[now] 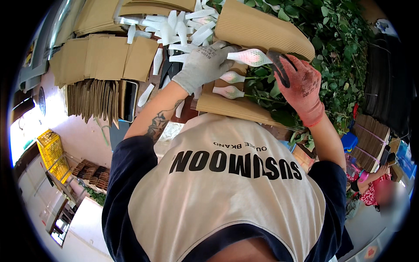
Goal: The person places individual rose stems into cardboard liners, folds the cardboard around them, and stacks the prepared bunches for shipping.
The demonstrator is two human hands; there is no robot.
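Note:
My left hand (208,62), in a grey glove, has its fingers closed at the narrow white end of a foam net sleeve (251,57). A pale pink rose shows through the mesh. At the other end of the sleeve, my right hand (302,83), in a red glove with dark fingertips, pinches the base of the rose; its stem is mostly hidden. Just below, two more netted roses (232,77) lie side by side, stems pointing right. They rest on a sheet of corrugated cardboard (233,108), whose far flap (257,28) curves up behind my hands.
Loose white net sleeves (179,28) are heaped at the far left of my hands. Brown cardboard pieces (94,98) stand packed beside a dark phone-like device (129,100). Leafy stems (340,65) fill the right side. Another person (373,187) is at the right edge.

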